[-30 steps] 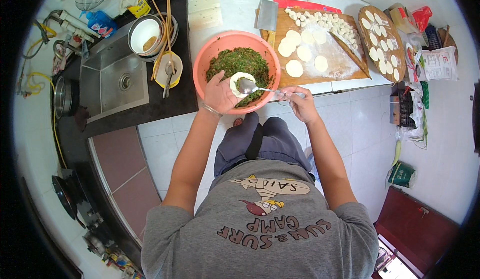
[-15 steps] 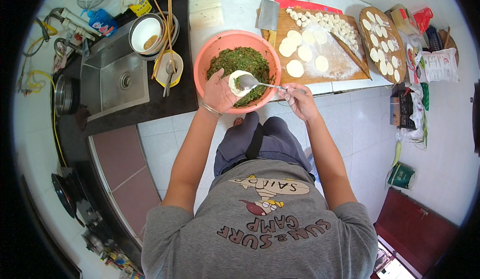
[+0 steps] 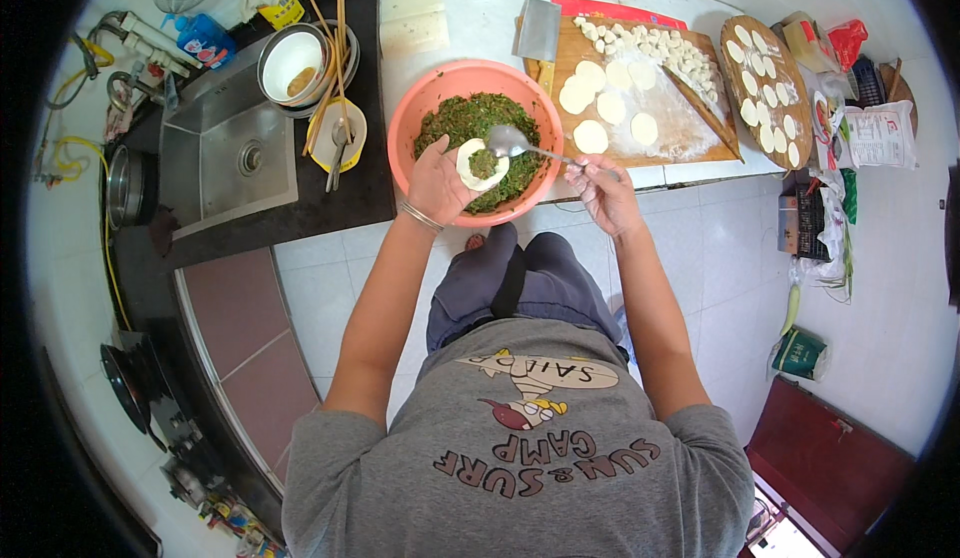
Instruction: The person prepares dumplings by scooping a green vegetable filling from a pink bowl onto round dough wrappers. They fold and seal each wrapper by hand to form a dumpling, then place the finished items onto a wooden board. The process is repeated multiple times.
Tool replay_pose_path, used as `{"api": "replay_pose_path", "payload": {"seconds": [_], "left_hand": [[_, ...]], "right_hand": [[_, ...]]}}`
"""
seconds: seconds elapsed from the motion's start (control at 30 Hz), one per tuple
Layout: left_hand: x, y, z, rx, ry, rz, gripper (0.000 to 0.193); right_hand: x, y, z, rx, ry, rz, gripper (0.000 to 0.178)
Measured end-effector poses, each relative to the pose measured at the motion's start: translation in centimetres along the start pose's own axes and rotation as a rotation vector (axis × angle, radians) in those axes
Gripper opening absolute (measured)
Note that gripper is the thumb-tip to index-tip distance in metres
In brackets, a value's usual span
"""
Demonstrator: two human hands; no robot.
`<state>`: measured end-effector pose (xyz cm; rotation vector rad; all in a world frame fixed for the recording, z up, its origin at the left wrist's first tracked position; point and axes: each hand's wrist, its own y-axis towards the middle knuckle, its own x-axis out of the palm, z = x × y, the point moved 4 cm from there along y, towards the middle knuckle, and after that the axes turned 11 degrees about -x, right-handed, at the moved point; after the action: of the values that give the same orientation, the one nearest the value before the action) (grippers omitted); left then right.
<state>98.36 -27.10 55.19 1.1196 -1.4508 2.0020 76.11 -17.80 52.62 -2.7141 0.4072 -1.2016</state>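
- The left hand (image 3: 437,180) is half open, palm up, and it holds a small round white dough wrapper (image 3: 480,162) on the fingers, above the near edge of the big salmon-pink plastic bowl (image 3: 410,123).
- A little heap of chopped green filling sits in the middle of the wrapper.
- The right hand (image 3: 604,190) is closed around the end of a long metal spoon (image 3: 522,144); the head of the spoon is just beside the wrapper, over the bowl.
- The bowl is full of the same dark green chopped filling (image 3: 472,118) and it stands on the white counter (image 3: 470,18), in front of the person.
- To the right of the bowl lies a wooden cutting board (image 3: 640,108) dusted with flour, with several flat round wrappers and many small dough pieces on it.
- A metal cleaver (image 3: 538,33) rests on the left edge of the board.
- Further right there is a round wooden tray (image 3: 765,88) with more flat wrappers.
- On the left a steel sink (image 3: 225,153) is set in the dark counter.
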Motion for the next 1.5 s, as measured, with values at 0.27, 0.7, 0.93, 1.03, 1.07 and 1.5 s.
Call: {"api": "replay_pose_path", "payload": {"seconds": [0.27,0.7,0.93,1.03,1.07,1.5], "left_hand": [[-0.2,-0.4,0.3,-0.124,0.04,-0.043,0.06],[-2.3,-0.4,-0.6,-0.063,0.061,0.091,0.055],[-1.2,0.1,-0.8,-0.077,0.109,0.102,0.058],[-0.6,0.4,-0.9,-0.075,0.127,0.087,0.059],[-0.4,0.5,-1.1,-0.083,0.125,0.076,0.059],[1.2,2.2,-2.7,-0.174,0.119,-0.081,0.056]], "right_hand": [[-0.9,0.5,-0.8,0.052,0.018,-0.093,0.02],[-4.9,-0.2,6.1,0.163,-0.355,0.284,0.015],[-8.4,-1.6,5.0,0.166,-0.26,0.575,0.028],[-6.4,-1.5,0.7,-0.382,-1.031,0.482,0.044],[-3.1,-1.3,-0.8,-0.431,-1.138,0.325,0.04],[9.2,-0.1,-2.2,-0.754,-1.408,-0.617,0.018]]}}
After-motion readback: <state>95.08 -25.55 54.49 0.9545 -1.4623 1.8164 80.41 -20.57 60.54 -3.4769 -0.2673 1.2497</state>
